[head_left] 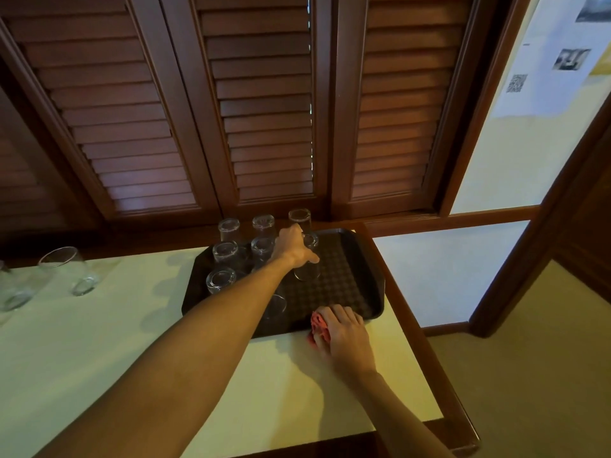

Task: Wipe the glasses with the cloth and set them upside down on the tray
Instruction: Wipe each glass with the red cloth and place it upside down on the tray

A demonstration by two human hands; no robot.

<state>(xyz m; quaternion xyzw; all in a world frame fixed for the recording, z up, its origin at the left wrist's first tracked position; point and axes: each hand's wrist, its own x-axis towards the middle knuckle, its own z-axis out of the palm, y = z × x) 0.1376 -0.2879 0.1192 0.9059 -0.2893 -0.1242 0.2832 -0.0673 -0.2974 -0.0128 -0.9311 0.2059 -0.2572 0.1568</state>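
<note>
Head view: the left hand [292, 244] reaches across the tray [350, 282] and grips an upside-down glass [307, 262], fingers over its upturned base and thumb curled down its side, so the grip is clamped on the glass. The rim of this glass sits on or just above the patterned tray floor, about midway along the tray and toward its right half; contact cannot be told. Six more upside-down glasses stand on the left part of the tray: three along its far edge, at the far left corner [228, 229], beside it [263, 224], and one partly behind the left hand [300, 217]; two in the next row [225, 252] [262, 247]; and one nearer the tray's left edge [220, 280]. Another glass [276, 305] shows just past the left forearm, near the tray's near edge; its pose is hard to tell.

The right hand [342, 330] rests at the tray's near edge, close to its near right corner, its grip closed around a bunched red cloth [319, 328] that lies partly on the tray rim and partly on the surface [132, 342].

The tray lies at the far right corner of the pale surface. At the surface's far left edge stand two upright glasses, one [67, 271] fully seen and one [11, 292] cut off by the frame. Dark wooden louvred shutters [264, 110] rise behind.
</note>
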